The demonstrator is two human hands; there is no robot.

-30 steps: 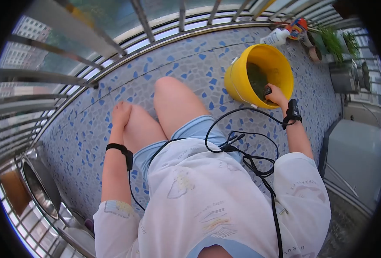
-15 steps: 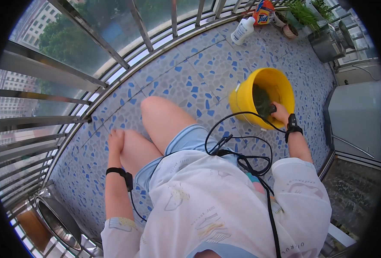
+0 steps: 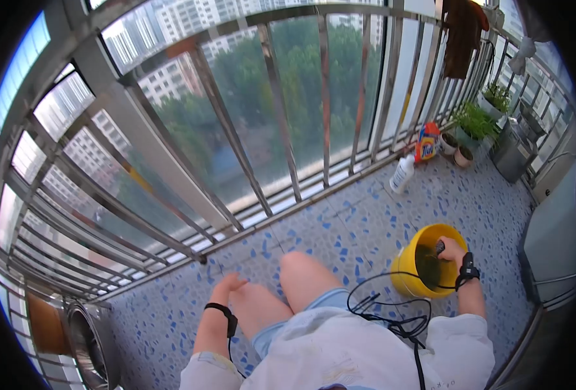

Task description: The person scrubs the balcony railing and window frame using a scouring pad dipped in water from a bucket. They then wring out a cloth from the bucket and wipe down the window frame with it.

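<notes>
My right hand [image 3: 452, 249] reaches over the rim into a yellow bucket [image 3: 403, 276] on the floor, its fingers closed round a small dark object [image 3: 440, 246] whose kind I cannot make out. Dark green contents [image 3: 427, 265] fill the lower part of the bucket; whether they are cloth or murky water does not show. Beside my bent left leg, my left hand [image 3: 228, 284] is empty, with its fingers stretched toward the knee. Black bands with small boxes sit on both wrists. A black cable [image 3: 398, 328] runs across my lap and past the bucket.
A white bottle [image 3: 401, 174], an orange Tide pack [image 3: 427, 142] and potted plants [image 3: 473, 123] stand along the railing [image 3: 325, 104]. A metal bin [image 3: 514, 151] is at the far right, near a grey cabinet-like box [image 3: 551, 240]. A round metal basin [image 3: 87, 344] stands at lower left.
The view has tilted up, showing more railing and buildings outside. My left hand has shifted on the leg, its fingers now more stretched out. My right hand stays in the bucket, still gripping the dark object.
</notes>
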